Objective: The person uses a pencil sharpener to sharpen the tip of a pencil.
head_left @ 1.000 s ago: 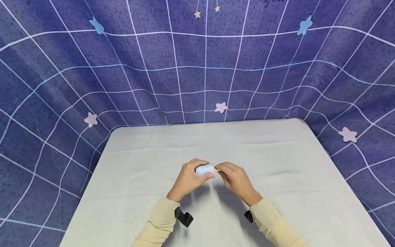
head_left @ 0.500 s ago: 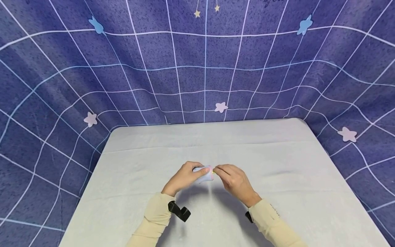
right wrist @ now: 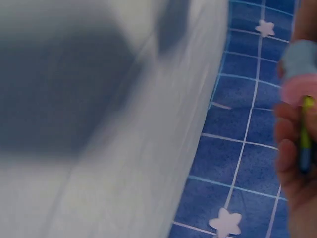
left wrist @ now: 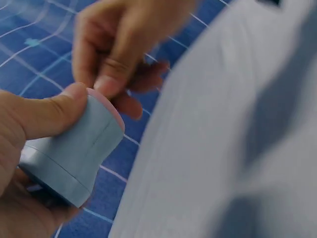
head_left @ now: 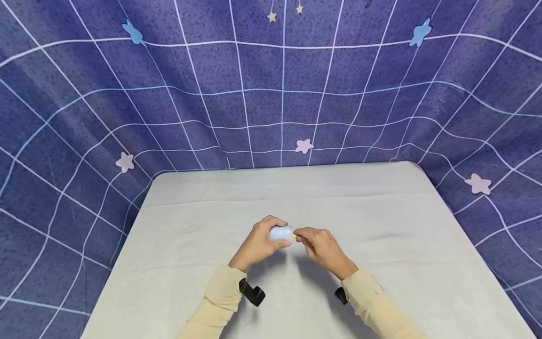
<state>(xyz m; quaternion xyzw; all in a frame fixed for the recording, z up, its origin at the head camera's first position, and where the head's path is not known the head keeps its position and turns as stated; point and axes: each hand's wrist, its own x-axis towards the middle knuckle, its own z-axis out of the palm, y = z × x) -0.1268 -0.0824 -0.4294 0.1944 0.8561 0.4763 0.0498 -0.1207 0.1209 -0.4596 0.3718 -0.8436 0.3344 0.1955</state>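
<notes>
My left hand (head_left: 255, 244) grips a small light-blue pencil sharpener (head_left: 279, 233) with a pink end, held on its side over the white table. In the left wrist view the thumb lies along the blue waisted body (left wrist: 81, 144), fingers beneath it. Facing it, my right hand (head_left: 323, 248) pinches a short yellow-green and dark pencil (right wrist: 305, 134). The pencil's far end meets the pink face (right wrist: 296, 88) of the sharpener in the right wrist view. From the head view only a yellow bit shows between the fingers and the sharpener.
A white cloth-covered table (head_left: 203, 202) spreads under both hands, which cast shadows on it. Behind and at the sides hangs a dark-blue curtain (head_left: 262, 108) with grid lines and stars. Black camera mounts (head_left: 253, 293) sit on the wrists.
The left hand tipped the sharpener and dipped toward the lower left half a second ago, thumb on top; now it has turned back and risen. The right hand stays nearly in place, still pinching the pencil.
</notes>
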